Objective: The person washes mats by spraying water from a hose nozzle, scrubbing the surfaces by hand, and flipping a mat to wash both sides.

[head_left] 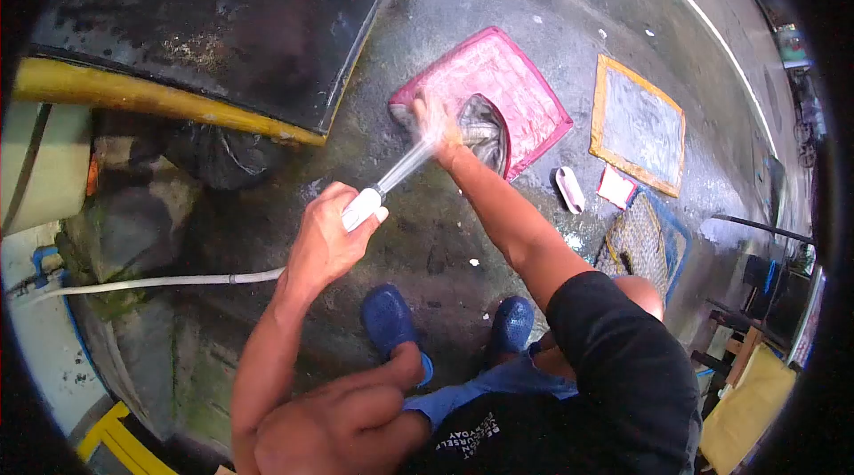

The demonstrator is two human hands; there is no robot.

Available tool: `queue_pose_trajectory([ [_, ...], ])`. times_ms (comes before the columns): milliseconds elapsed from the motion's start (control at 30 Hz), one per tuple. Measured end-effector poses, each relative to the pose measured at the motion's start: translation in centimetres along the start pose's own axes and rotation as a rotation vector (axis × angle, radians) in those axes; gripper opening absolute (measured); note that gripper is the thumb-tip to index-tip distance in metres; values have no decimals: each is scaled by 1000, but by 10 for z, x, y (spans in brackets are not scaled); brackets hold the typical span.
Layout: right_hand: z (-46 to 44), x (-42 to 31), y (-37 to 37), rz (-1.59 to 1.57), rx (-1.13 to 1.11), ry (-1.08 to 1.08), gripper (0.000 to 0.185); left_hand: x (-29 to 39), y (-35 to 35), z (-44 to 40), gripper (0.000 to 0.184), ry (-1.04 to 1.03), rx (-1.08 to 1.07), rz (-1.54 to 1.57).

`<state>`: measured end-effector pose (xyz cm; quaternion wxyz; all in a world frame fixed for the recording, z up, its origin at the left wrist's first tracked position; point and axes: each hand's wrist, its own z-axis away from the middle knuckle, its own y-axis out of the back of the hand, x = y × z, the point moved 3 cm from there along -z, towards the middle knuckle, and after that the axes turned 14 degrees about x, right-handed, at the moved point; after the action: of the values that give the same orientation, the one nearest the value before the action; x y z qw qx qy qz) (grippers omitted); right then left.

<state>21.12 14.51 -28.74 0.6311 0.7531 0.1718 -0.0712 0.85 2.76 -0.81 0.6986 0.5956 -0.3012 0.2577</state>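
My left hand point(334, 239) is closed round a white spray nozzle point(362, 209), from which water streams up and to the right. A pale hose point(178, 281) runs from that hand to the left edge. The stream reaches my right hand point(436, 126), which lies at the lower left part of a pink mat point(507, 88) on the wet floor. Blur and water hide what its fingers do. Beside that hand, a grey cutout or fold point(485, 132) shows in the pink mat.
Right of the pink mat lie a yellow-edged panel point(639, 124), a white brush-like object point(569, 189), a small red-and-white cloth point(616, 187) and a net point(636, 244). A dark platform with a yellow edge point(160, 100) stands upper left. Blue clogs point(388, 317) are below.
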Motion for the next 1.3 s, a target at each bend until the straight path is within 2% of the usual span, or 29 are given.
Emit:
queue_pose_trajectory([
  [67,-6,-9,7,-4,-93,117,65,5,5,-1,27,6,2,21],
  [167,0,5,0,-64,-7,37,63,1,2,1,27,-8,14,16],
  [267,-13,1,65,-135,-311,-363,70,0,1,3,26,12,-6,8],
  [367,-21,11,63,-187,-145,-356,70,-1,3,3,25,13,-5,18],
  [400,-18,14,63,-294,-193,-354,72,0,2,2,25,-3,6,18],
  [500,5,37,60,-264,154,-260,86,-1,4,-1,26,-52,27,11],
  [567,24,54,82,151,150,-415,83,2,4,-2,27,-82,32,13],
  [633,46,65,84,132,145,-561,75,0,-1,0,26,-54,27,12],
  [733,51,57,82,96,-6,-456,64,5,-5,-4,25,-49,2,11],
  [833,49,51,64,-50,-382,-486,60,11,-10,-7,25,-72,-8,12],
  [933,43,43,65,-128,-599,-488,65,12,-13,-9,26,-87,-1,-2],
  [1067,66,12,87,169,92,-56,81,16,-12,-6,25,-89,-13,-10],
  [1167,64,22,61,118,-212,-89,68,11,-16,-2,25,-57,-3,-3],
  [1200,68,29,48,56,-53,-52,63,10,-14,-3,24,-62,9,-4],
  [1300,45,57,63,-153,-190,-300,56,9,-10,-1,24,-59,39,4],
])
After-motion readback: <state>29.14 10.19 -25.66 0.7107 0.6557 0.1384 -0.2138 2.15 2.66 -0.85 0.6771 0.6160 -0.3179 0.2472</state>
